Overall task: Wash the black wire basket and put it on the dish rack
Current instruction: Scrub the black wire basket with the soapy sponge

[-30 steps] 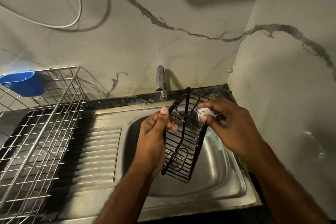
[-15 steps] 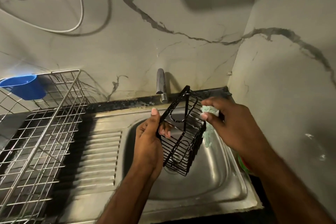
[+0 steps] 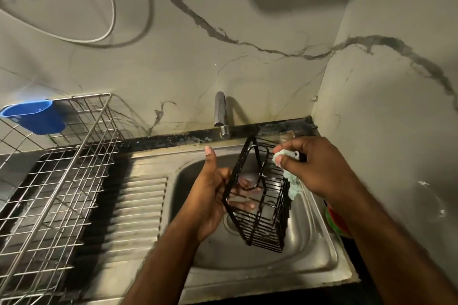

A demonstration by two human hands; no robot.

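Observation:
The black wire basket [image 3: 262, 208] hangs tilted on end over the steel sink [image 3: 319, 262]. My left hand [image 3: 213, 195] grips its left side, fingers curled through the wires and thumb sticking up. My right hand [image 3: 319, 168] pinches a pale green cloth [image 3: 292, 186] against the basket's upper right edge; the cloth's tail droops beside the wires. The silver wire dish rack [image 3: 57, 181] stands at the left on the counter.
A chrome tap [image 3: 221, 116] rises behind the sink. A blue plastic cup [image 3: 37, 116] hangs on the rack's back corner. The ribbed drainboard [image 3: 138, 210] lies between rack and bowl. Something red and green [image 3: 337, 223] sits at the sink's right edge. Marble walls close the back and right.
The basket has turned more upright and dropped slightly in the bowl. My left thumb has lifted off it. My right hand with the cloth stays at the upper right edge.

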